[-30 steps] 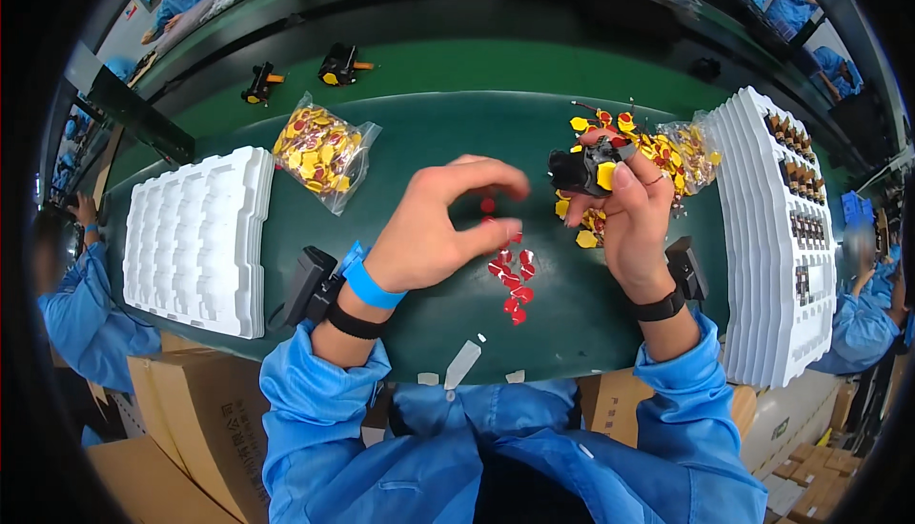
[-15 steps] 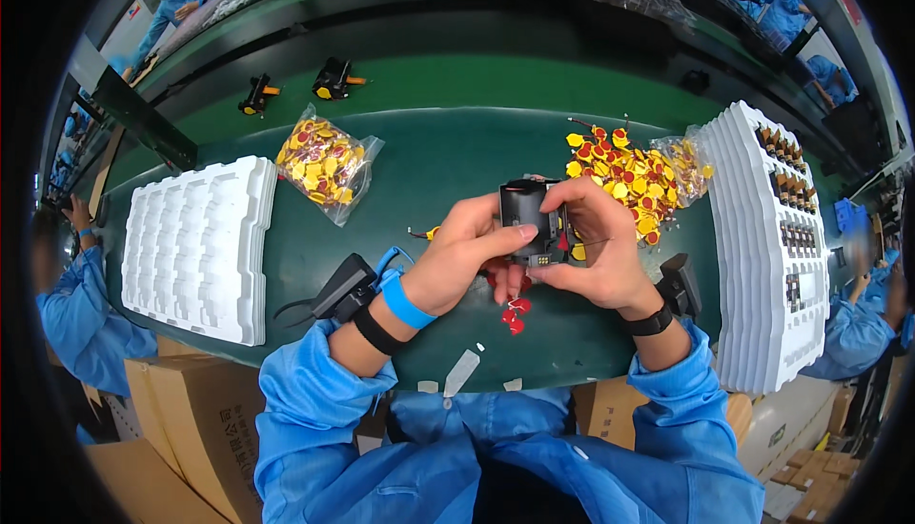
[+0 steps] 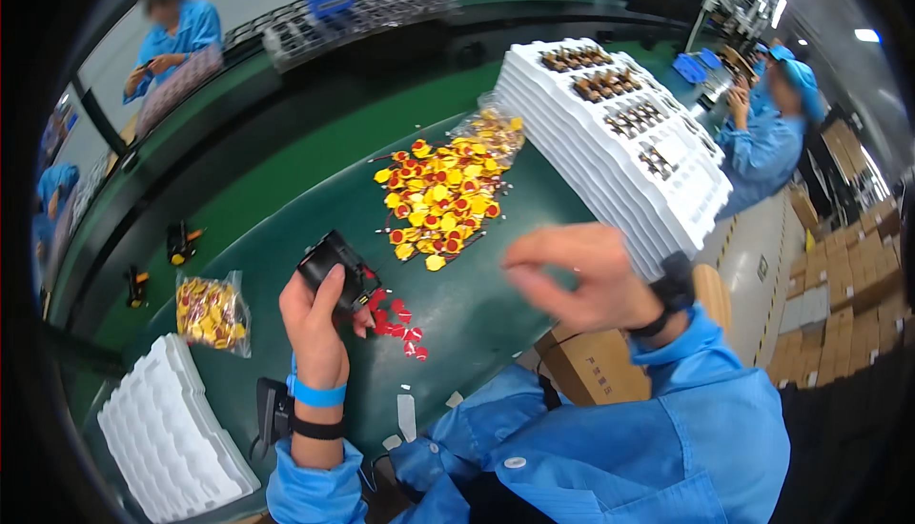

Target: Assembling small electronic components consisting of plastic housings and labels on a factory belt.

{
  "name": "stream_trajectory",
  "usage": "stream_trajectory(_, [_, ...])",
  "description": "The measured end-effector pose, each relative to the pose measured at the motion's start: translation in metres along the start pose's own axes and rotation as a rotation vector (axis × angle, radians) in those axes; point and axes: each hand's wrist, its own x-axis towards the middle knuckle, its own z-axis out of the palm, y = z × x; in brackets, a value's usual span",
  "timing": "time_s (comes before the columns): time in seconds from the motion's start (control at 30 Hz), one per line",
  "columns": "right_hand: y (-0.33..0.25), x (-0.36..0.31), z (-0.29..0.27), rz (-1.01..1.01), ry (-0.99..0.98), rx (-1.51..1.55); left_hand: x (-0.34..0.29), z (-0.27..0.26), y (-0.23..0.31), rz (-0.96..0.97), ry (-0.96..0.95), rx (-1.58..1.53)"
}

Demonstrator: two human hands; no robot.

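My left hand (image 3: 316, 324) is wrapped round a black plastic housing (image 3: 329, 262) and holds it tilted above the green table. Several small red discs (image 3: 410, 333) lie beside it on the tabletop. To the right, apart from the housing, my right hand (image 3: 586, 272) is in the air, its fingers smeared by motion. Whether it holds anything small is hidden by the blur. Beyond both hands lies a loose pile of yellow and red wired discs (image 3: 443, 195).
A stack of white trays (image 3: 562, 148) with small brown and dark parts stands at right. Another white tray (image 3: 172, 429) lies at left near a bag of yellow discs (image 3: 212, 312). Two black-and-yellow assemblies (image 3: 181, 243) sit on the green belt. Co-workers sit beyond.
The view has swung to the right. My right hand has let go of the black housing and moved off to the right, while my left hand still holds it.
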Motion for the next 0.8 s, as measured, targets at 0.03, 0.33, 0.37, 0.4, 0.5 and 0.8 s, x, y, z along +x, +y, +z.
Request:
stream_trajectory(0.03, [-0.001,-0.003,-0.024,0.070,0.042,-0.105,0.001,0.003,-0.001,0.015,0.008,0.002])
stream_trajectory(0.33, [0.138,-0.026,-0.226,1.153,-0.292,-0.414,-0.001,0.017,0.004,0.054,0.013,0.033])
stream_trajectory(0.37, [0.145,-0.029,-0.225,1.171,-0.337,-0.268,-0.001,0.016,0.002,0.059,0.017,0.038])
stream_trajectory(0.4, [0.153,-0.032,-0.225,1.166,-0.335,-0.264,-0.001,0.015,-0.001,0.052,0.000,0.041])
stream_trajectory(0.5, [0.160,-0.030,-0.225,1.142,-0.366,-0.181,-0.001,0.014,-0.004,0.046,-0.013,0.046])
stream_trajectory(0.8, [0.086,-0.022,-0.163,0.656,0.306,0.350,-0.007,0.001,0.010,0.006,0.120,0.007])
